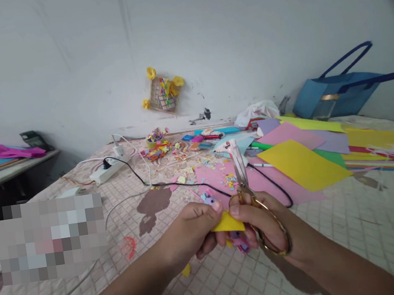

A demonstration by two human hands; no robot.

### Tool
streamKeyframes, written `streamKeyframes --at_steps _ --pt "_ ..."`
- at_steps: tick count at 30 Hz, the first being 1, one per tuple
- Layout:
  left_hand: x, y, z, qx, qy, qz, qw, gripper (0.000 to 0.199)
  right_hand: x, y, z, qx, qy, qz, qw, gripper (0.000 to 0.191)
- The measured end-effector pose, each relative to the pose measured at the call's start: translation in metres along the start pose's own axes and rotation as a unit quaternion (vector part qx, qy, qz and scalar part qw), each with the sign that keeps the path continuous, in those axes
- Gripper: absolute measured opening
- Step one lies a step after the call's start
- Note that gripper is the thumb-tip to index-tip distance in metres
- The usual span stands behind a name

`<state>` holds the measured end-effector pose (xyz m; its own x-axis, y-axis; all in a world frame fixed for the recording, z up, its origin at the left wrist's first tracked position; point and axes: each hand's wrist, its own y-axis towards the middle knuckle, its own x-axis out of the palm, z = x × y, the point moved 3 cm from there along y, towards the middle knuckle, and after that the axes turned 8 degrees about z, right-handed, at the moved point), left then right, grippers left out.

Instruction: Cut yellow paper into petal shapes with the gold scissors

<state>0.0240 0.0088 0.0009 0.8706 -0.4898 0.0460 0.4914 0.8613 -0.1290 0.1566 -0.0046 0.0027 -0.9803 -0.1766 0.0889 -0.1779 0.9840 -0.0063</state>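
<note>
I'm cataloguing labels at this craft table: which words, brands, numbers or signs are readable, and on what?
None can be read.
Small mark by the tips of the scissors: too blurred.
Faint marks on the wall: too indistinct.
Pixelated patch at left: nothing legible.

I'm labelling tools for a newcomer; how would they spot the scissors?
From the pale wall, come down to the patterned tabletop. Above it, the right hand holds the scissors, pointing toward the wall. Gold-coloured handles set them apart from the yellow piece beside them.
</note>
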Motion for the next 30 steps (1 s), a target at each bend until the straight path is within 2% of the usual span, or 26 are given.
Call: streamKeyframes --at_steps 8,19,30 --pt "-0.0032 0.0002 0.0012 0.005 0.021 0.013 1.000 0.044 -0.0022 0.0012 0.0015 -0.009 -0.029 0.000 1.000 0.028" --pt "-0.0043 -0.0021 0.0028 0.030 0.079 0.051 0.995 0.049 -0.0051 0.0005 -0.0053 -0.010 -0.029 -0.045 0.999 0.033" --pt "-0.0050 -0.0021 0.0023 0.031 0.089 0.041 0.995 0.047 -0.0069 0.0005 -0.0030 0.001 -0.013 -0.037 0.999 0.028"
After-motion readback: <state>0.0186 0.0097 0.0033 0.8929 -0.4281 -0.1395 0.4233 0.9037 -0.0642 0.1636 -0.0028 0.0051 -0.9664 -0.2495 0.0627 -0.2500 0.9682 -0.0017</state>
